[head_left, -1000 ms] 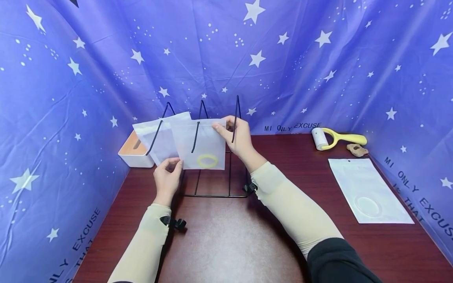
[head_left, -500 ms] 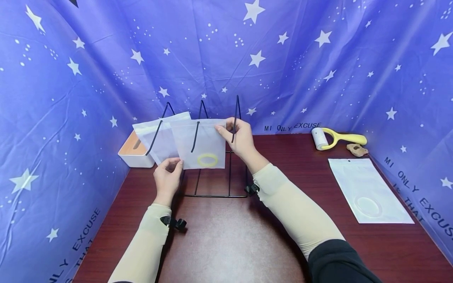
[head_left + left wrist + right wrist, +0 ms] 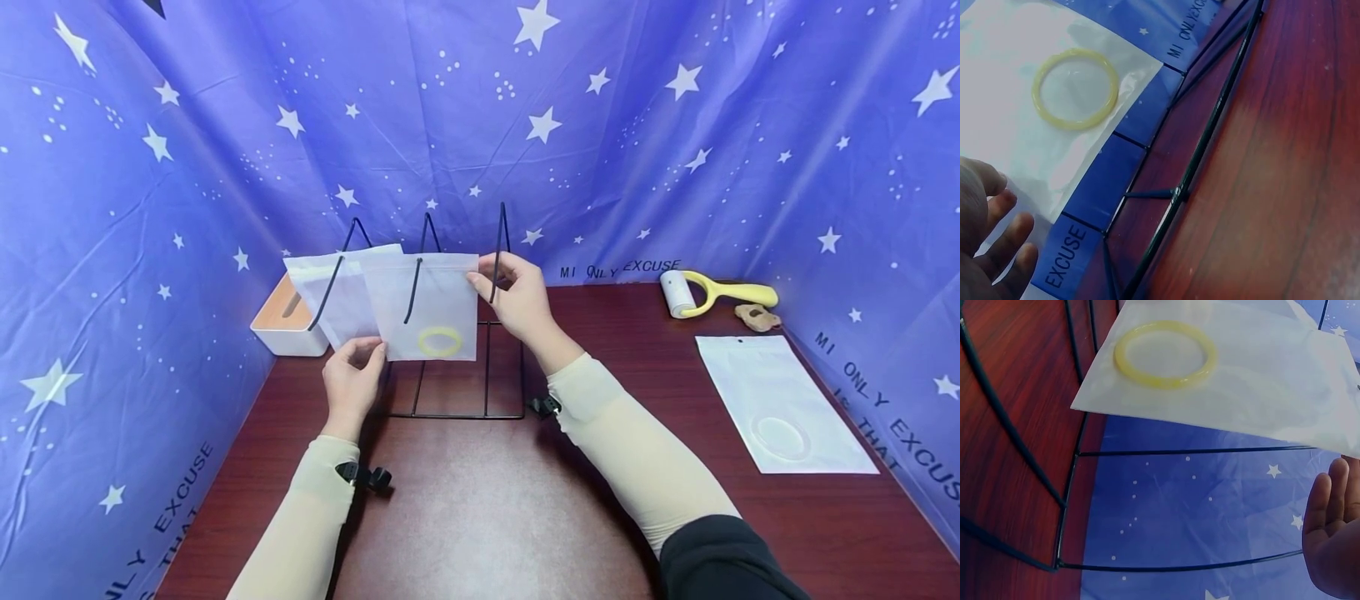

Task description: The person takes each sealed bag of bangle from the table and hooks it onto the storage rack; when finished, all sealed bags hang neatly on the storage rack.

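A white zip pouch [image 3: 450,300] with a yellow ring [image 3: 439,342] showing through it hangs on the middle prong of a black wire rack [image 3: 486,367]. My right hand [image 3: 517,296] pinches its upper right edge, thumb in front and fingers behind, beside the rack's right prong. At the lower left corner, my left hand [image 3: 351,383] pinches the same pouch between thumb and fingers. Another white pouch [image 3: 315,287] hangs tilted on the left prong, partly covered by the front one. In the left wrist view the yellow ring [image 3: 1075,89] lies near the pouch's bottom edge.
Behind the left pouch stands a white box with a wooden lid [image 3: 285,329]. On the table's right side lie a yellow-handled roller [image 3: 720,293], a small brown bear-shaped piece [image 3: 757,317] and a white pouch with a ring inside [image 3: 795,400]. A starry blue curtain [image 3: 615,167] surrounds the table.
My right hand has slid right, so its thumb is now at the pouch's edge instead of over its front. The left pouch has become slightly less tilted. My left hand has barely moved.
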A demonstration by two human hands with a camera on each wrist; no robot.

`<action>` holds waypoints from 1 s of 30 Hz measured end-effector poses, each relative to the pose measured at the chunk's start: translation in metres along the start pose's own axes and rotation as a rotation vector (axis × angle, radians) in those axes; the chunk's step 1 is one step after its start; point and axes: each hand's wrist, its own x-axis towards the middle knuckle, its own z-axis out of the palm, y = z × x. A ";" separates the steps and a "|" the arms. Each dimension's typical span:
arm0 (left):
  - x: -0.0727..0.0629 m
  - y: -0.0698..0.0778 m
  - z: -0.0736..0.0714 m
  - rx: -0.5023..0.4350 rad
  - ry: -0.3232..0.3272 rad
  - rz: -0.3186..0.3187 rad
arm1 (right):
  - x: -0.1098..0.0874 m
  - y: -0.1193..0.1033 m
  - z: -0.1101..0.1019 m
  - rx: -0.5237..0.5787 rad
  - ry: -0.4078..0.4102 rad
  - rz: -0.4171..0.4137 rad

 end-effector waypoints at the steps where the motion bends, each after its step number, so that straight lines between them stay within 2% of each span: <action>1: 0.000 0.000 -0.001 0.003 -0.003 0.002 | -0.001 0.001 -0.001 -0.005 -0.004 -0.007; 8: -0.001 -0.003 -0.003 0.000 -0.015 0.011 | -0.008 0.007 -0.012 -0.012 -0.039 -0.047; 11: -0.002 -0.004 -0.004 0.007 -0.011 0.015 | -0.010 0.009 -0.019 0.006 -0.039 -0.039; 18: -0.005 -0.005 -0.011 -0.008 -0.033 0.029 | -0.017 0.002 -0.037 0.014 -0.048 -0.033; 21: -0.008 -0.005 -0.016 0.020 -0.046 0.031 | -0.022 0.000 -0.045 -0.010 -0.044 -0.044; 26: -0.014 -0.005 -0.026 0.060 -0.099 0.035 | -0.034 -0.015 -0.057 -0.021 -0.030 -0.057; 30: -0.020 -0.010 -0.035 0.058 -0.191 0.035 | -0.043 -0.029 -0.071 -0.012 -0.021 -0.073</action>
